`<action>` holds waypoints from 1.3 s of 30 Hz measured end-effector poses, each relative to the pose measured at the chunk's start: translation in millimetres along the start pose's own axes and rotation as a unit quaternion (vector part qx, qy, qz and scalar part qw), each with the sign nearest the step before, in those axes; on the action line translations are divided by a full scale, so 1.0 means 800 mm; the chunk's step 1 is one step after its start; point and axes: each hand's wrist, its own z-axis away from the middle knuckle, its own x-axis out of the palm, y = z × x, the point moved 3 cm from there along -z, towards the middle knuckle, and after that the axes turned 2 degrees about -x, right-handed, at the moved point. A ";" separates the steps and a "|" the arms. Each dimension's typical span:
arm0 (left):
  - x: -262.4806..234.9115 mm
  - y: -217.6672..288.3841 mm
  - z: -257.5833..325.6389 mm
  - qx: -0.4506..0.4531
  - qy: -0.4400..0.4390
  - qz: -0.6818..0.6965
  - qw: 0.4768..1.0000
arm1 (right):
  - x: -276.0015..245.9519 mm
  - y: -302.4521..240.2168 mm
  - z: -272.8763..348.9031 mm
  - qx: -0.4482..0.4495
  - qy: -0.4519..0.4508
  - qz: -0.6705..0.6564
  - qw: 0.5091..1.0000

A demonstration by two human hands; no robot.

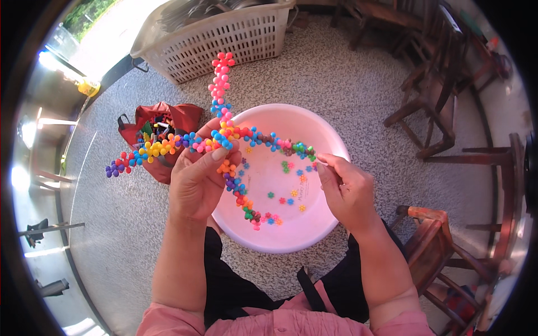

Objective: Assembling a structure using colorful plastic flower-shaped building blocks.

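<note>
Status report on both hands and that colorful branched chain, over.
Left hand gripping branched chain near its junction. Right hand at the chain's green end, grip unclear. Pink basin below, loose pieces inside; nothing visibly blocking.

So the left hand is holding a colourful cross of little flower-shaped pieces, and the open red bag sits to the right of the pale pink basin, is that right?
Not quite: the head view shows the open red bag to the left of the pale pink basin, not the right. The left hand is indeed holding the colourful cross of little flower-shaped pieces.
</note>
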 end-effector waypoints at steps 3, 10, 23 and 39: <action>-0.008 0.009 0.000 0.003 -0.019 0.002 1.000 | 0.024 0.041 0.012 0.016 -0.036 -0.001 0.999; -0.008 0.027 -0.002 0.055 0.004 0.002 0.998 | 0.131 0.195 0.100 0.194 -0.399 0.212 0.871; -0.073 0.059 0.046 0.055 0.089 0.024 0.994 | 0.318 0.262 0.180 0.290 -0.380 0.181 0.860; -0.062 0.046 0.048 0.016 0.067 0.087 0.994 | 0.337 0.268 0.272 0.259 -0.560 0.053 0.785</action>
